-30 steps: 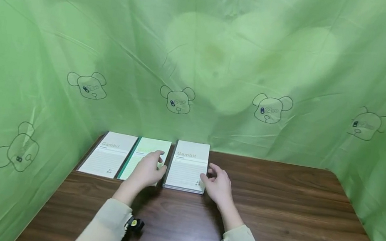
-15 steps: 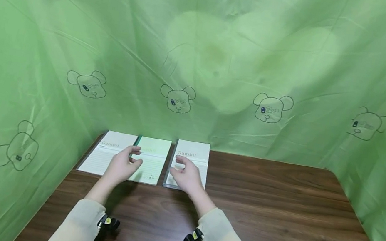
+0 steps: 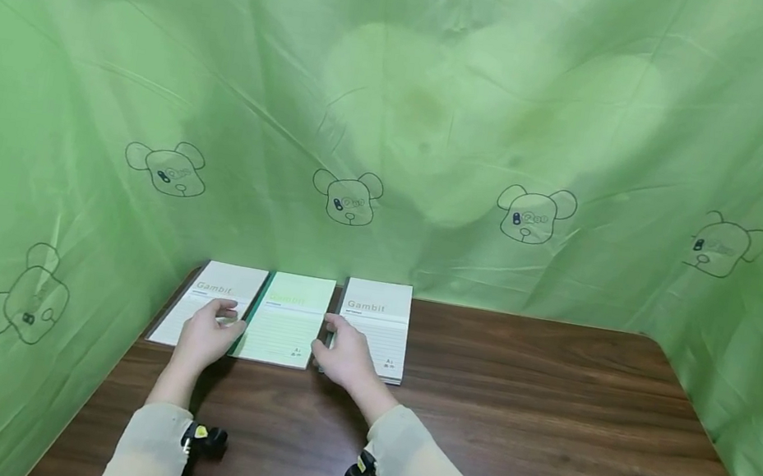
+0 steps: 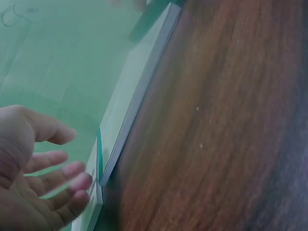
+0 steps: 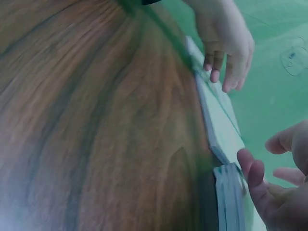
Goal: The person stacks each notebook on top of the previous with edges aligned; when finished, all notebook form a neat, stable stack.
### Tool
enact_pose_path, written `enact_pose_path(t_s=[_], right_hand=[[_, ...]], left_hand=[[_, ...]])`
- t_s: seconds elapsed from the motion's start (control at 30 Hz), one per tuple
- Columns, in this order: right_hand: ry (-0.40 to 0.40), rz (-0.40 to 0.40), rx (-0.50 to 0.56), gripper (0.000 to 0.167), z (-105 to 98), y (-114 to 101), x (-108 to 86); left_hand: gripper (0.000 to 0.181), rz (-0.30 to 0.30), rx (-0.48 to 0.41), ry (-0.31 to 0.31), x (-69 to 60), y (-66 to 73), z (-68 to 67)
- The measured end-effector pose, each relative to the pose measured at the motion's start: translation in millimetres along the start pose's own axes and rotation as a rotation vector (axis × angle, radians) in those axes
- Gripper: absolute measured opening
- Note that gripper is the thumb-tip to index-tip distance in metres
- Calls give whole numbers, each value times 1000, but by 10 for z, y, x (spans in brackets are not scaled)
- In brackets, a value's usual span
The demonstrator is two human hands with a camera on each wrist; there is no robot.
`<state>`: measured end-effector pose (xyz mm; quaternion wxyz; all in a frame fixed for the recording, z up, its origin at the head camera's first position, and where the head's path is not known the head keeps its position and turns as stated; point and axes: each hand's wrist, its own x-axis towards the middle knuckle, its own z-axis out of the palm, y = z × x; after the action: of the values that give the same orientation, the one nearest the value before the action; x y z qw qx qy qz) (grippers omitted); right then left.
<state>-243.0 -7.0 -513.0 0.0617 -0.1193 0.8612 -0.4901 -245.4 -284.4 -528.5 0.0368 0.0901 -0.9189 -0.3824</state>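
Note:
Three places along the table's back left hold "Gambit" notebooks: a white notebook, a pale green notebook with a darker green spine, and a stack of white notebooks. My left hand hovers over the white notebook's right part, fingertips near the green spine. My right hand is over the left edge of the stack, its fingertips by the green notebook's right edge. In the left wrist view, the loosely bent left fingers hold nothing. The right wrist view has the stack's layered edge beside my right hand.
Green cloth with bear drawings hangs behind and at both sides of the brown wooden table. A narrow gap separates the green notebook from the stack. Small black cameras sit on both wrists.
Both hands have moved left: the left from the green notebook to the white one, the right from the stack's right edge across to its left edge. The notebooks keep nearly the same places.

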Motion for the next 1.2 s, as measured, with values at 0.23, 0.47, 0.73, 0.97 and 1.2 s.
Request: enact_pose_path(t_s=[0.23,0.47,0.73,0.97,1.2], right_hand=[[-3,-68,-168,58,150,-9,-8],[-126,18,-173,69,177,-152,-58],[-83,-4,-173,67,243,-21,-50],[-69,9,-139,66,274,21,-55],[-61,41,-130,65,284,-10,-44]], left_hand=[[54,19,100,-52,-18,28,-13],[53,1,174,-39,-51,54,-32],[52,-16,234,-4,-105,110,-2],[52,-9,213,-40,-158,193,67],[59,-87,87,-77,-128,199,93]])
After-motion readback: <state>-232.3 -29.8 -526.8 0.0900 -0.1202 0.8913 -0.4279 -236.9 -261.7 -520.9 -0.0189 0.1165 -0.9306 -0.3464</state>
